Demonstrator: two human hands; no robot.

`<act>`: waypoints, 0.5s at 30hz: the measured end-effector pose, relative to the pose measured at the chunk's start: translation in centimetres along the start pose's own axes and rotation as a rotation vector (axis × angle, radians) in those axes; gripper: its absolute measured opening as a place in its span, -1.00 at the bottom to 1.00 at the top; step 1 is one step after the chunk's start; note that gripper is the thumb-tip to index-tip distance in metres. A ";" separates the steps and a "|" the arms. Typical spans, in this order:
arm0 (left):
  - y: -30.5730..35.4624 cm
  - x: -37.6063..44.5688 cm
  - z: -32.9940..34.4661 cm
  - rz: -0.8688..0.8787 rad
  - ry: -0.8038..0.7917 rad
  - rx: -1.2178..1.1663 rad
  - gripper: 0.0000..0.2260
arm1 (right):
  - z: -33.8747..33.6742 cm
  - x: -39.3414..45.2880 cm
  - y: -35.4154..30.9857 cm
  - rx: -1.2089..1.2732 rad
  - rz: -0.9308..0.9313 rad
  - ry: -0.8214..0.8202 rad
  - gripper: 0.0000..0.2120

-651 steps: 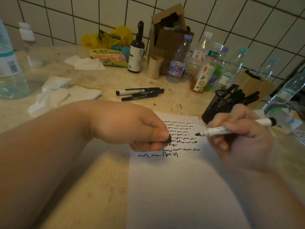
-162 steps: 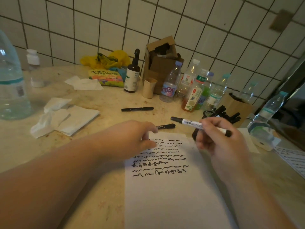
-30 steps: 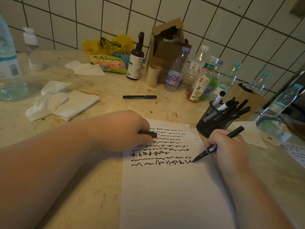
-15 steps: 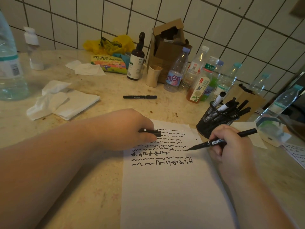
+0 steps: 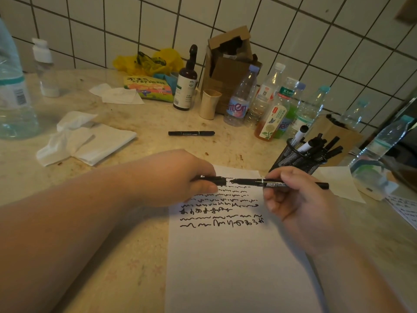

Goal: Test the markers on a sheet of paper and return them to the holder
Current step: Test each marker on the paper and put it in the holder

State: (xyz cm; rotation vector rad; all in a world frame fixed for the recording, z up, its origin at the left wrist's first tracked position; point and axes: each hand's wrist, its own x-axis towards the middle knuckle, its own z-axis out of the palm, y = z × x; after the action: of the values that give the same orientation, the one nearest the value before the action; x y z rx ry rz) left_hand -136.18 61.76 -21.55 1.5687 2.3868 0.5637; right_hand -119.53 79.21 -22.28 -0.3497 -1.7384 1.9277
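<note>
Over the top of the sheet of paper [image 5: 237,256], the person's right hand [image 5: 293,199] pinches a slim black marker [image 5: 279,183] between thumb and curled fingers, holding it level with its bare tip pointed left. The left hand [image 5: 176,177] faces it from the paper's left edge, thumb and fingers closed round the marker's black cap [image 5: 214,180], whose open end sits just beside the tip; the two are near but a small gap shows between them. Both hands hang over the upper rows of black scribbles [image 5: 221,208], which fill only the top part of the paper, the lower part being blank. Just off the paper's top right corner stands the black mesh holder [image 5: 293,158], tilted-looking from here and stuffed with dark markers plus a couple with white barrels. Beyond the paper's top edge, well apart from the hands, a lone capped black marker [image 5: 191,133] lies flat on the stone counter [image 5: 112,256]. Off to the paper's far left sits a heap of crumpled white tissues [image 5: 85,138], and behind the paper, against the tiled wall, a row of plastic bottles [image 5: 270,102] and a torn cardboard box [image 5: 228,64].
</note>
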 end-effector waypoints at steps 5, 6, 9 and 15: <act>0.1 0.0 0.1 0.004 0.009 -0.037 -0.82 | 0.2 -0.3 0.0 -0.066 0.012 -0.015 -0.86; 0.1 0.1 0.2 0.000 0.015 -0.039 -0.82 | 0.3 -0.4 -0.1 -0.074 0.015 -0.019 -0.89; 0.2 0.1 0.1 -0.016 0.026 -0.046 -0.80 | 0.3 -0.4 -0.2 -0.093 0.011 -0.025 -0.86; 0.4 0.1 0.2 0.006 0.058 -0.066 -0.83 | 0.5 -0.5 -0.2 -0.163 0.032 -0.034 -0.80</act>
State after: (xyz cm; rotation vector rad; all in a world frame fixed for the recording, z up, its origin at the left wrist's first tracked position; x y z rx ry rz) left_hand -135.77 62.00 -21.50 1.5527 2.3801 0.6914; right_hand -119.36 78.57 -22.05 -0.4079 -1.9290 1.8275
